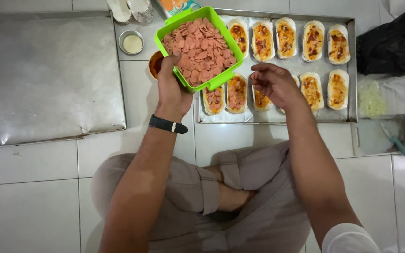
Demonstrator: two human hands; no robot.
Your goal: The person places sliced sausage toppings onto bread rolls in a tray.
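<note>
- Left hand (172, 91) grips the green box (198, 47) of sausage slices above the tray (277, 116).
- Right hand (273, 84), fingers pinched together, hovers over a half-topped bread (260, 99).
- Topping seems underway; next needs careful slice placement.

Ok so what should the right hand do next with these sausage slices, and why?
Probably lower the right hand onto the bread boat just under it and drop slices there. The two boats to its left already carry pink slices from the green container held in the left hand, while this one and the rest of the near row show only sauce.
</note>
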